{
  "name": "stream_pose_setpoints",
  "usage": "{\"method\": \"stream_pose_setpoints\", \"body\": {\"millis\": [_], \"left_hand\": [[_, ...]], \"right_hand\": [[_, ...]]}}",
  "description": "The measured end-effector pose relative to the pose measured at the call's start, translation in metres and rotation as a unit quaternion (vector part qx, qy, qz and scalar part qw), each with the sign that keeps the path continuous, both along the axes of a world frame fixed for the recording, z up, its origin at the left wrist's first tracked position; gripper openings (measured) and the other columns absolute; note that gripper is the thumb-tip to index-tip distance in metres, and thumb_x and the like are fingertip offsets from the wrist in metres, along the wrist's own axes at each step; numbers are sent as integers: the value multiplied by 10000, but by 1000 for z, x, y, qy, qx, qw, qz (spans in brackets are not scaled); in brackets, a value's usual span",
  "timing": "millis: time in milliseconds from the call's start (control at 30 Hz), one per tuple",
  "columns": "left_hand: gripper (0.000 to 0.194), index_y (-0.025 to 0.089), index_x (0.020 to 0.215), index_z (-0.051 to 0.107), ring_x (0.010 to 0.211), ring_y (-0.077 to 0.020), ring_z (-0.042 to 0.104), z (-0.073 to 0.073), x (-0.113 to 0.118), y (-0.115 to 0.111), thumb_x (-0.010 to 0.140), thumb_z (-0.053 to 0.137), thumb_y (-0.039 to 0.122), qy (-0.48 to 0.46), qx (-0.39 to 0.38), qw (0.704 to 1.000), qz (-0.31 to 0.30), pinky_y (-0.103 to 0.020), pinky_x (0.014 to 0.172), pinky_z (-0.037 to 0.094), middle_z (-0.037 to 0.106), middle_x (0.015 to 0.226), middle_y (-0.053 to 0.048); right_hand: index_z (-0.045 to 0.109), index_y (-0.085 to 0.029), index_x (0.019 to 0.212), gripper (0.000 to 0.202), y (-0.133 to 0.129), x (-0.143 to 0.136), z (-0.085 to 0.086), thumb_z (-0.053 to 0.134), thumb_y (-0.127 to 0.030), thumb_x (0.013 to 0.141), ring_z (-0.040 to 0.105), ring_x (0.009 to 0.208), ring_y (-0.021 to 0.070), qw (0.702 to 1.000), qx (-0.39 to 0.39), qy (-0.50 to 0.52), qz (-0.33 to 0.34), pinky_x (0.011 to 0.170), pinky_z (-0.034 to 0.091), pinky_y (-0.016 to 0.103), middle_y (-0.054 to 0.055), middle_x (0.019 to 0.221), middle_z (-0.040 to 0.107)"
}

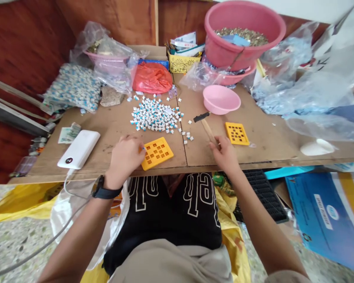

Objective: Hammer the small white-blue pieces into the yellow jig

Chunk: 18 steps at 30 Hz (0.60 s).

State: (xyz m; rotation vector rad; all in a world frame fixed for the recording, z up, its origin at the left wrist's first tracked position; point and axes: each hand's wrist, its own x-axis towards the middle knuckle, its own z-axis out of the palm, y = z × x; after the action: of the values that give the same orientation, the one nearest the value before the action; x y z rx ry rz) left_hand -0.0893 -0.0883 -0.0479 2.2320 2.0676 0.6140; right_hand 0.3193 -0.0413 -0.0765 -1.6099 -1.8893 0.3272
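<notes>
My left hand (128, 156) is closed at the left edge of a yellow plastic grid tray (157, 162) with square holes, its fingertips pinching a small piece that shows a bit of blue. My right hand (224, 154) grips the wooden handle of a hammer (205, 125), whose dark head rests near the table's middle and points away from me. Beyond the left tray lies a heap of small white-and-blue plastic pieces (155, 116), with a few strays to its right. A second yellow grid tray (236, 133) lies to the right of my right hand.
A white power bank (79, 149) with a cable lies at left, beside banknotes (69, 133). Behind the heap are a red bag (152, 78) and a yellow basket (184, 63). A small pink bowl (222, 100) stands before a large pink tub (244, 23). Plastic bags (309, 90) crowd the right.
</notes>
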Motion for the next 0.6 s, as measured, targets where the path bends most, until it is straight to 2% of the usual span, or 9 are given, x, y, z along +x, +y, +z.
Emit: {"method": "stream_pose_setpoints", "body": {"millis": [67, 167, 267, 333, 400, 467, 533, 600], "left_hand": [[64, 235, 828, 801, 1107, -414, 732, 5, -3, 5, 844, 739, 226, 7, -31, 1000, 0, -531, 951, 613, 812, 955, -155], [41, 241, 824, 830, 993, -372, 748, 14, -9, 12, 823, 793, 257, -11, -89, 996, -9, -498, 932, 613, 811, 921, -129], [92, 250, 871, 863, 982, -363, 763, 20, -12, 13, 854, 800, 315, -25, -112, 993, -12, -494, 945, 619, 829, 948, -116], [157, 253, 973, 879, 1084, -388, 770, 20, -10, 5, 876, 803, 350, -31, -88, 996, -3, -516, 1011, 618, 849, 1057, -122], [322, 256, 1173, 871, 1237, -408, 748, 14, -8, -8, 903, 823, 425, -56, -33, 998, 12, -544, 1124, 592, 840, 1266, -130], [514, 261, 1364, 813, 1350, -406, 707, 5, -6, -25, 935, 833, 543, -103, 34, 994, 32, -558, 1211, 550, 788, 1427, -134], [622, 263, 1443, 768, 1384, -398, 685, -6, -6, -42, 950, 827, 638, -141, 72, 986, 49, -563, 1243, 525, 760, 1463, -137], [648, 265, 1449, 759, 1388, -403, 673, -18, -5, -56, 944, 838, 663, -149, 71, 985, 49, -575, 1245, 506, 754, 1467, -136]], "right_hand": [[688, -228, 1374, 424, -22, -14, 10, 568, -535, 1106, 723, 920, 329, 999, -19, 44, 20, 864, 573, 457, 157, 1158, 773], [668, -252, 1462, 457, -48, -43, 24, 567, -557, 1137, 724, 814, 317, 995, -73, 50, 52, 788, 559, 421, 106, 1002, 800], [746, -257, 1352, 359, -59, -72, 32, 579, -500, 1147, 755, 851, 330, 988, -105, -6, 117, 801, 552, 402, 108, 972, 826], [775, -244, 1240, 302, -63, -87, 36, 548, -429, 1167, 768, 872, 318, 980, -109, -40, 164, 801, 537, 374, 108, 967, 831], [770, -229, 1186, 288, -67, -98, 39, 527, -383, 1183, 772, 875, 296, 976, -83, -43, 195, 802, 528, 350, 105, 967, 829], [752, -223, 1228, 291, -72, -106, 41, 519, -395, 1201, 778, 908, 288, 979, -37, -12, 198, 822, 541, 347, 117, 1027, 835], [726, -218, 1283, 317, -77, -113, 41, 486, -415, 1222, 775, 932, 291, 982, -9, 9, 190, 829, 548, 352, 133, 1068, 832], [713, -218, 1263, 317, -80, -119, 39, 459, -403, 1228, 756, 884, 283, 980, -27, -18, 195, 783, 528, 345, 130, 1046, 820]]}}
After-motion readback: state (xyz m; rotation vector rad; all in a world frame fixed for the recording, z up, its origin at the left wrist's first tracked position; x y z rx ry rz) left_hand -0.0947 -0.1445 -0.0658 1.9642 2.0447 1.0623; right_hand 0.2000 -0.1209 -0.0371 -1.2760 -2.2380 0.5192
